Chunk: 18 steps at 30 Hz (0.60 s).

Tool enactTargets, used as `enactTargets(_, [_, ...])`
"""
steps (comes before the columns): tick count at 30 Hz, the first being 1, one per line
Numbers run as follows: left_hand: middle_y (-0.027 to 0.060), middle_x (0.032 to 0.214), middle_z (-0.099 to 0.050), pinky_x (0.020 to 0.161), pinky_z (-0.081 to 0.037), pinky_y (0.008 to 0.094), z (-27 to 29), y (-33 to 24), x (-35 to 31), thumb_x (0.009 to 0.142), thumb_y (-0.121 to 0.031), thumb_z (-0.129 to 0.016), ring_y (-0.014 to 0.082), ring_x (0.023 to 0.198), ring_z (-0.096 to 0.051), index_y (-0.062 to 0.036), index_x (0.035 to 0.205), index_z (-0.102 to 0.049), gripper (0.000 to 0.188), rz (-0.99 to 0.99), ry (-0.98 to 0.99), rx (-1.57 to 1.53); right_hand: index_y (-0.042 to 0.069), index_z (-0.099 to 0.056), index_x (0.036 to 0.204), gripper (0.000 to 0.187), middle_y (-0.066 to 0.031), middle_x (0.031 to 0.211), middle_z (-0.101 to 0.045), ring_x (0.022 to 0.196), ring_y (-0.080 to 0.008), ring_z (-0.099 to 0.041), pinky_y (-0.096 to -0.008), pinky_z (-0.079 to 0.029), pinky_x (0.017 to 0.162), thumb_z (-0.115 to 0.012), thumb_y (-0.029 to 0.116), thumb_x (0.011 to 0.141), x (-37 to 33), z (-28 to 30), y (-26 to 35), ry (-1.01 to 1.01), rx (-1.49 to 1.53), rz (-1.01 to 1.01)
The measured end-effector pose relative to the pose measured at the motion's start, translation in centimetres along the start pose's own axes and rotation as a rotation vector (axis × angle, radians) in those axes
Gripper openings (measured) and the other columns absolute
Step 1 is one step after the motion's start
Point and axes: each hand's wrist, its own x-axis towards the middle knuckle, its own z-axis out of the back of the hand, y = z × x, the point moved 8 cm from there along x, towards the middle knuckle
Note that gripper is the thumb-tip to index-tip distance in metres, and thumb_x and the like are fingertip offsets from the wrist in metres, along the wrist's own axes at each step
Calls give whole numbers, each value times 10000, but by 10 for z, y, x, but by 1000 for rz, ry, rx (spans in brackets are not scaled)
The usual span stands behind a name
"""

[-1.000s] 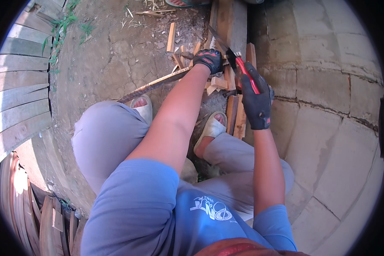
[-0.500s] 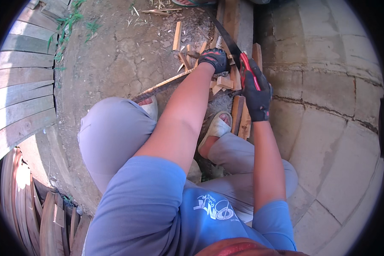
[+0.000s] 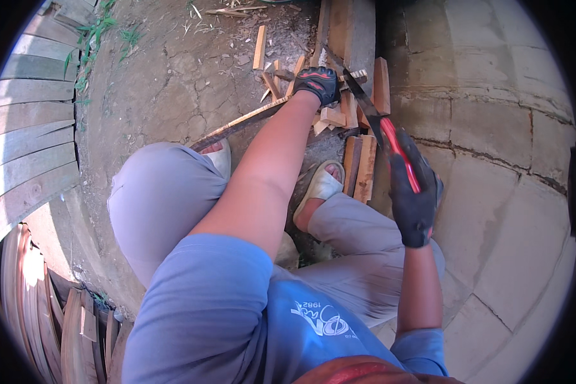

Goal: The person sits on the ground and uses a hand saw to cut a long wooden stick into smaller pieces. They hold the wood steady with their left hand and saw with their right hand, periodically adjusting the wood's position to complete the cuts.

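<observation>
My left hand (image 3: 318, 85), in a black glove with red trim, is closed over a long thin wooden strip (image 3: 244, 120). This strip runs from beside my left knee up to the right, and its end sticks out past the glove. In my right hand (image 3: 416, 195), also gloved in black, is the red handle of a handsaw (image 3: 363, 96). The saw's dark blade slants up and left, crossing the strip just right of my left hand. Short wood offcuts (image 3: 333, 116) lie below that crossing.
Thick timber (image 3: 363, 38) lies lengthwise at the top. Loose wood pieces (image 3: 260, 48) and shavings are scattered over the dirt ground (image 3: 173, 83). Concrete paving (image 3: 486, 134) spans the right side. Stacked boards (image 3: 77, 333) stand lower left, and my sandalled foot (image 3: 326, 182) is near the offcuts.
My right hand has pulled the handsaw back, down and to the right, so less blade extends beyond the strip. My left hand keeps its hold on the strip.
</observation>
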Motion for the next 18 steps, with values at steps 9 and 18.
enactTargets(9, [179, 1319, -746, 1045, -568, 475, 8, -5, 4, 917, -434, -698, 344, 1223, -724, -133, 1241, -792, 453, 41, 6, -90, 176, -711, 1405, 394, -205, 1247, -754, 1119, -410, -727, -454, -561, 981, -651, 278, 1029, 133, -112, -6, -171, 5, 230])
enactTargets(18, [194, 1385, -714, 1054, -570, 486, -2, -4, 11, 874, -437, -729, 359, 1250, -711, -64, 1290, -757, 559, -36, 80, 12, 101, -687, 1435, 401, -156, 1250, -749, 1058, -296, -709, -391, -558, 915, -652, 220, 1054, -21, 0, -31, -38, -6, 52])
